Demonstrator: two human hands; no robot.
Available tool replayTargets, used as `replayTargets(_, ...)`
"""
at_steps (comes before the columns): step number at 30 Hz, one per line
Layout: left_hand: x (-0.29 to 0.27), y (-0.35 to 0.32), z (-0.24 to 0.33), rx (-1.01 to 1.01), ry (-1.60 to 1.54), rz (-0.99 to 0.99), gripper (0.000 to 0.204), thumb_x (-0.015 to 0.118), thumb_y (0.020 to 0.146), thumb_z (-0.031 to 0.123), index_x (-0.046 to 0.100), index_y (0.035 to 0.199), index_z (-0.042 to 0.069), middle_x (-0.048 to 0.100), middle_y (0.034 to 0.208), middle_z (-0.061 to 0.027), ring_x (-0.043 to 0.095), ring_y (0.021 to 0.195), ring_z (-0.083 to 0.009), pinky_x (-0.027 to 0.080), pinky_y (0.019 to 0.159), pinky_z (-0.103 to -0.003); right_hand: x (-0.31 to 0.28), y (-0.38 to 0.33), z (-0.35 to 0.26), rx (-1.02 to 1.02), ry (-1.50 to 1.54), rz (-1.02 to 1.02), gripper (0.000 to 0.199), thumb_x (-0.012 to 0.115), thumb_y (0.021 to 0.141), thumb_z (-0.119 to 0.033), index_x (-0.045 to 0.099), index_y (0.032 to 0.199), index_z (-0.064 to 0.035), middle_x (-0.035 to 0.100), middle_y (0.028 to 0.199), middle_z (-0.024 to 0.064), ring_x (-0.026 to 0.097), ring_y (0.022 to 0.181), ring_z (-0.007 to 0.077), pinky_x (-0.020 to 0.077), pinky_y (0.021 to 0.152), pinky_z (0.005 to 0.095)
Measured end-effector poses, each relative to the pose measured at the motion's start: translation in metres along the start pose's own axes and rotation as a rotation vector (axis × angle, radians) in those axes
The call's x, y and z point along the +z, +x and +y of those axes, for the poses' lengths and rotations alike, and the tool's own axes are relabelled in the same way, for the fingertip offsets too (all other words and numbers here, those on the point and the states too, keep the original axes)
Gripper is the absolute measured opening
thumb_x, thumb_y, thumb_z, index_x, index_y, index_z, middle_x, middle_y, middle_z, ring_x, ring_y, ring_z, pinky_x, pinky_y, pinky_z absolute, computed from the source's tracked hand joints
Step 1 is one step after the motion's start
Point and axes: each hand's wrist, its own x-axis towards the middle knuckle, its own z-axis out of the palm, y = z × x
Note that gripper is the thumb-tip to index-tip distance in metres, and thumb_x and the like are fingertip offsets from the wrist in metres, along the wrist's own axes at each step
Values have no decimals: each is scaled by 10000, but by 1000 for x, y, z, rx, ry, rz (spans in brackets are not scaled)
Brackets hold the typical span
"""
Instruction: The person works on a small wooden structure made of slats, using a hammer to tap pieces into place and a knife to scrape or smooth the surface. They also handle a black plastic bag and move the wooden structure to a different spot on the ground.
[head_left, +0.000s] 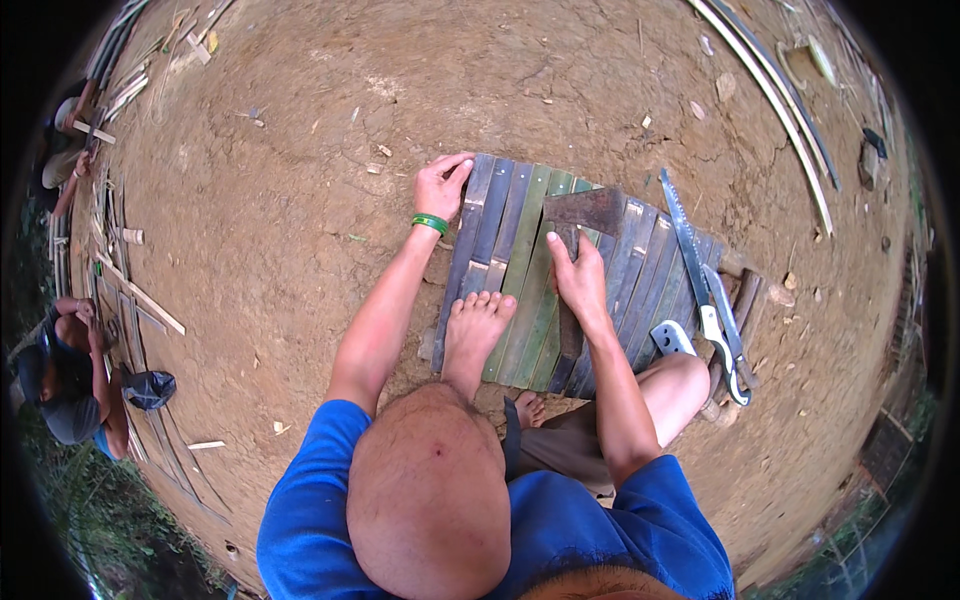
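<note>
A panel of dark and green bamboo slats lies on the ground before me, slats side by side. My left hand, with a green wristband, pinches the far left corner of the panel, thumb and fingers closed at the end of the outermost slat. My right hand is wrapped round a hatchet over the middle of the panel; its rusty head points away from me and its handle runs back toward me. My bare foot presses on the panel's near left part.
A hand saw with a white and black handle rests across the panel's right side, beside another blade. Bamboo sticks lie at the right edge. Two people sit at far left among strips, near a black bag. Long strips curve at far right.
</note>
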Motion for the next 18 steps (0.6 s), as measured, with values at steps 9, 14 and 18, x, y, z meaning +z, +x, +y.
replayTargets(9, 12, -1, 7, 347, 251, 69, 198, 720, 858, 58, 759, 1051, 44, 752, 955, -113, 727, 867, -222, 560, 769, -316, 6, 1, 5, -87, 39, 28, 345, 642, 984, -328, 547, 892, -10, 548, 587, 32, 529, 455, 131, 416, 422, 311)
replayTargets(14, 16, -2, 3, 425, 286, 85, 202, 730, 847, 43, 749, 1047, 30, 751, 930, -125, 726, 810, -214, 569, 753, -324, 9, 3, 9, -121, -1, 52, 352, 646, 982, -334, 573, 926, 5, 546, 570, 28, 521, 446, 126, 415, 424, 309)
replayTargets(18, 20, -4, -7, 48, 82, 134, 207, 765, 836, 49, 767, 1043, 37, 761, 920, -101, 707, 807, -132, 568, 756, -275, 9, 0, -6, -33, -9, 16, 443, 651, 955, -365, 624, 1102, 52, 681, 924, 228, 669, 878, 348, 507, 776, 412)
